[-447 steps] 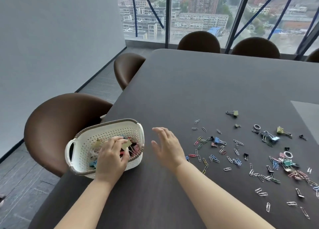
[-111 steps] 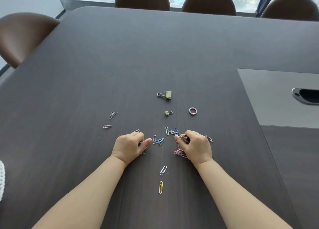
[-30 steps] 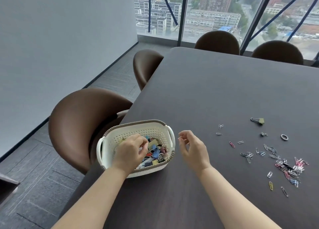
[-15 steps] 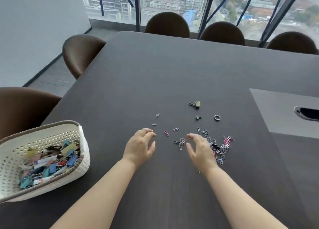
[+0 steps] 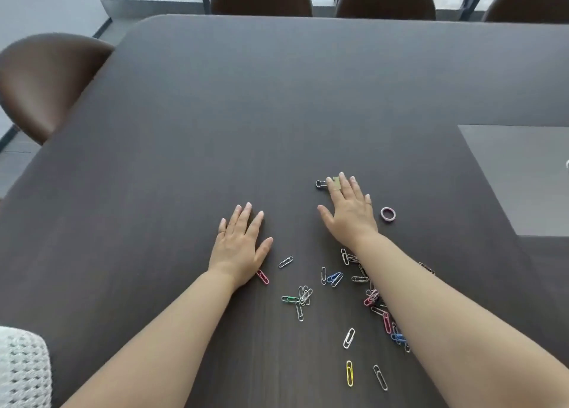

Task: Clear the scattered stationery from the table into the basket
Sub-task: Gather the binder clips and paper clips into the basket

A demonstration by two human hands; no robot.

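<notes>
I see both hands flat on the dark wood-grain bench (image 5: 277, 115), fingers spread, holding nothing. Left hand (image 5: 240, 247) sits beside a pink paper clip (image 5: 262, 276). Right hand (image 5: 349, 213) has its fingertips on the olive-green binder clip (image 5: 326, 183). Pink ring (image 5: 387, 214) just right of it. Coloured wire paper clips (image 5: 335, 296) scattered near the forearms. White perforated plastic basket (image 5: 21, 373) at bottom-left corner.

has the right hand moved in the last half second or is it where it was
Yes. The right hand has gone forward across the table, away from the paper clips, and its fingers now cover the green binder clip.
</notes>
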